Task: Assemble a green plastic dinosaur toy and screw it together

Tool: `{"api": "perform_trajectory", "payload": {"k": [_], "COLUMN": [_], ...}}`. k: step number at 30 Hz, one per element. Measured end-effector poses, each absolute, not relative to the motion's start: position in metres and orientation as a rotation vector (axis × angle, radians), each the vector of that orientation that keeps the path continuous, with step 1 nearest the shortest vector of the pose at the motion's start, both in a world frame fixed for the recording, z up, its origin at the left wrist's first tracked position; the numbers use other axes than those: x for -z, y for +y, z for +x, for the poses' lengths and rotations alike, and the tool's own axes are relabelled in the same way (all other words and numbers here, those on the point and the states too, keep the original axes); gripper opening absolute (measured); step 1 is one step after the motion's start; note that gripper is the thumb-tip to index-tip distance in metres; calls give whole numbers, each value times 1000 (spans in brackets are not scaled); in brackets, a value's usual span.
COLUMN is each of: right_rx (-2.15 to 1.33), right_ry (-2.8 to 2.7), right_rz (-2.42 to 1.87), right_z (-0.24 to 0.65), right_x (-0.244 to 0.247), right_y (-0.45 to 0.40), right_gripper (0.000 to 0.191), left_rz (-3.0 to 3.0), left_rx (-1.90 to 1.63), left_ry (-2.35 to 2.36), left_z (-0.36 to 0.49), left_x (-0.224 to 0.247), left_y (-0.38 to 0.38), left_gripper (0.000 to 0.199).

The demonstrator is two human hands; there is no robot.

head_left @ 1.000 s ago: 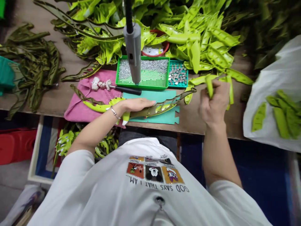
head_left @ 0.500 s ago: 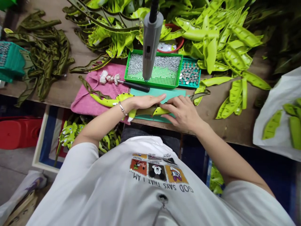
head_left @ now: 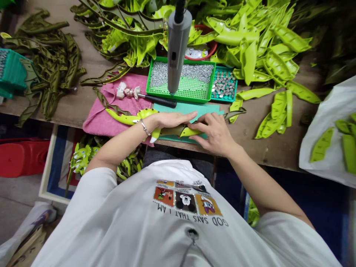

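Observation:
A long curved plastic toy part (head_left: pixel 172 131), yellow-green and olive with a white tip, lies across a teal mat (head_left: pixel 191 108) at the table's front edge. Flat over its middle rests my left hand (head_left: pixel 174 119), fingers stretched out. My right hand (head_left: pixel 214 131) bends its fingers round the part's right end, thumb on the near side; the fingertips partly hide it. Just beyond the hands hangs a grey electric screwdriver (head_left: pixel 178 52), its tip above a green tray (head_left: pixel 191 97) of small screws. A black-handled tool (head_left: pixel 160 100) with a cloth-wrapped head lies on a pink cloth (head_left: pixel 96 120).
A small teal tray (head_left: pixel 224 84) holds round metal pieces. Yellow-green shells (head_left: pixel 250 65) pile up at the back right, olive strips (head_left: pixel 59 81) at the left. A white bag (head_left: pixel 319 118) with green parts stands at the right edge, a red bowl (head_left: pixel 213 48) behind the screws.
Both hands stay on the toy part in nearly the same pose. The whole view has shifted very slightly; nothing has been picked up or let go.

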State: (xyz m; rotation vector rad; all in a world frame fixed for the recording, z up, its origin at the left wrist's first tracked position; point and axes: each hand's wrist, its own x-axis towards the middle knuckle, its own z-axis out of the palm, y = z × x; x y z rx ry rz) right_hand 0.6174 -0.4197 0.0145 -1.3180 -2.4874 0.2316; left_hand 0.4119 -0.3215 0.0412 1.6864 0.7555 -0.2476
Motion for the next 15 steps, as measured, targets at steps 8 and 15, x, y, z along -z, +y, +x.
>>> {"api": "perform_trajectory", "payload": {"k": [8, 15], "right_rx": [-261, -332], "right_ry": [-2381, -1567], "right_rz": [-1394, -1595], "right_z": [610, 620], "right_x": [-7, -1], "right_y": [-427, -445], "right_gripper": [28, 53], "left_rz": [1639, 1654], "left_rx": [257, 186], "left_ry": [562, 590], "left_z": [408, 406], "left_x": [-32, -29], "left_y": [-323, -319], "left_gripper": [49, 34]}}
